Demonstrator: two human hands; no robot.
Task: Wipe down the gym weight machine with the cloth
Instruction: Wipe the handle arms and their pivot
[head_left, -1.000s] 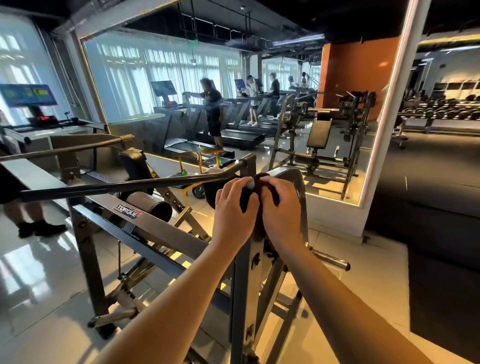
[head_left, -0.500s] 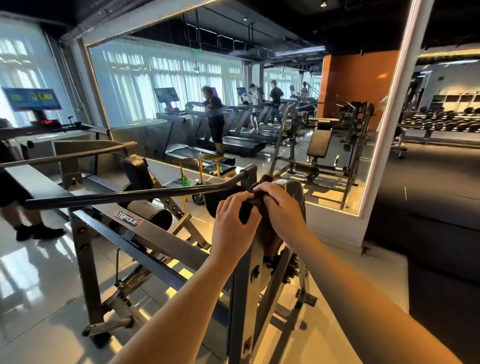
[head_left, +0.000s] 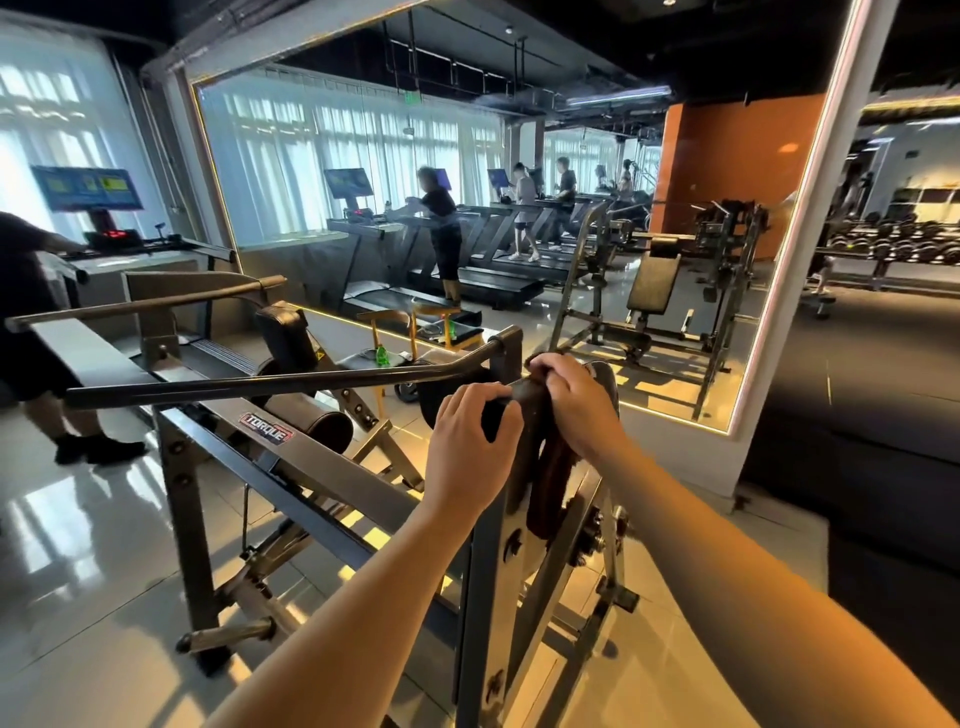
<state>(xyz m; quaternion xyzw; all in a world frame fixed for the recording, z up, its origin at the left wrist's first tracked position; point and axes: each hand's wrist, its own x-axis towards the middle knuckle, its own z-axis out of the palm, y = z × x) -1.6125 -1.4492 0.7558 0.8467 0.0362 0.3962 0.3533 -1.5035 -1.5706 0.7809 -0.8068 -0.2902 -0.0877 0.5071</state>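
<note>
You stand in a gym: a wall mirror (head_left: 322, 171) shows people (head_left: 442, 234) on treadmills (head_left: 498, 291) and a padded bench (head_left: 653, 283); dumbbells (head_left: 909, 235) line the right, a weight machine (head_left: 332, 467) before you.
</note>
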